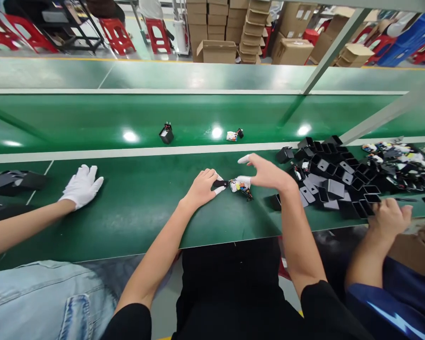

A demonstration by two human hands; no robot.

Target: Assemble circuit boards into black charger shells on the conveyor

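In the middle of the green bench, my left hand is closed around a small black plastic part, with white covers on some fingertips. Right beside that part lies a small circuit board with coloured wires. My right hand hovers over the board's right side, thumb and fingers spread apart, also with white fingertip covers. Its thumb is close to the board; whether they touch I cannot tell. A single black housing sits by my right forearm, partly hidden by it.
Many black housings are heaped on the right, with a pile of wired boards beyond. A black unit and a small board lie on the green belt. Co-workers' hands, one gloved, one bare, are at either side.
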